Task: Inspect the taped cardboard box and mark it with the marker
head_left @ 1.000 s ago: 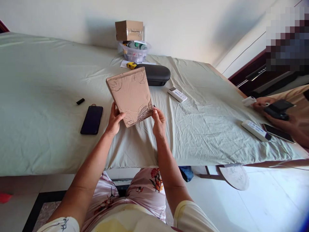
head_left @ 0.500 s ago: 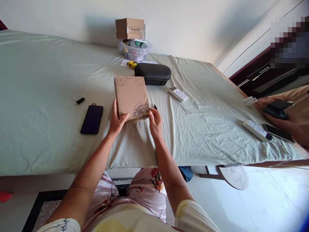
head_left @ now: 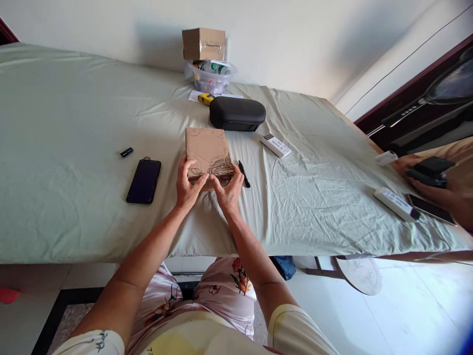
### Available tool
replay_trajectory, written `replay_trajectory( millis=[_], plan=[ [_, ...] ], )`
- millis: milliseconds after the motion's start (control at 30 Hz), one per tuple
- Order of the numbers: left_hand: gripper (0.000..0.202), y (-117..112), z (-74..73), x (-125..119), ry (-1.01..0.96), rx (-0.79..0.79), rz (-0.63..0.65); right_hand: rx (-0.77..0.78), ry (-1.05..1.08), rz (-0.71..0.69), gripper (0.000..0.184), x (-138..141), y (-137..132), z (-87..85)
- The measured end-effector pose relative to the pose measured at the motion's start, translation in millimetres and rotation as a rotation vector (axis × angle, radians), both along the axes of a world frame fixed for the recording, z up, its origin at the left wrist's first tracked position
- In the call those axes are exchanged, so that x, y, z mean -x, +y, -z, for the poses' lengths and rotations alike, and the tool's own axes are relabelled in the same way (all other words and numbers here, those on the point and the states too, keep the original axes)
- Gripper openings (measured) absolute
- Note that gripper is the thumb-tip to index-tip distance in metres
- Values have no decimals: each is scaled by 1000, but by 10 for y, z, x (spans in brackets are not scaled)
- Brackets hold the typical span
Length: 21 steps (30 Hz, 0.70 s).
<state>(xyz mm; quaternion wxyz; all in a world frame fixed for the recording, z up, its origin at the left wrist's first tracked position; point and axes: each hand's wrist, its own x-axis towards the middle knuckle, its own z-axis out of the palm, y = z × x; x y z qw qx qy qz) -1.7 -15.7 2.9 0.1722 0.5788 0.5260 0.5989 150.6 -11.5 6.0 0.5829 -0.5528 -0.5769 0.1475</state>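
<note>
Between my two hands is a brown cardboard box (head_left: 207, 145) with dark pen drawings on its top, scribbled most densely near the front right corner. My left hand (head_left: 187, 186) grips its left side, thumb on the front edge. On the right side and front edge, my right hand (head_left: 229, 190) holds it too, the thumbs nearly meeting. A black pen (head_left: 244, 173) lies on the cloth just right of my right hand. To the left are a dark smartphone (head_left: 144, 181) and a small black cap-like piece (head_left: 126, 152).
Behind the box sit a black hard case (head_left: 237, 113), a yellow tool (head_left: 206, 99) and a plastic basket (head_left: 212, 80) topped by another carton (head_left: 203, 44). White-and-grey packs (head_left: 276, 145) lie rightward. At far right, another person's hands (head_left: 430, 185) hold a dark object. A stool (head_left: 359, 273) stands below.
The box has tilted and dropped toward the cloth, its front face showing more. My right hand has moved left onto its front edge, and the pen beside it is now more visible.
</note>
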Motion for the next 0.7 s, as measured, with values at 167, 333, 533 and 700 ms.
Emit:
replay_trajectory(
  millis=[167,333,533,700],
  plan=[
    [59,-14,12,18,15,25,27,13,110,-21,63,-53,60,13],
    [74,12,4,72,-35,4,85,25,228,-95,50,-136,75,-24],
    [71,67,16,154,-24,-19,78,45,299,-185,47,-169,83,-45],
    [63,73,-4,179,-36,-44,30,70,282,-217,52,-172,78,-59]
  ],
)
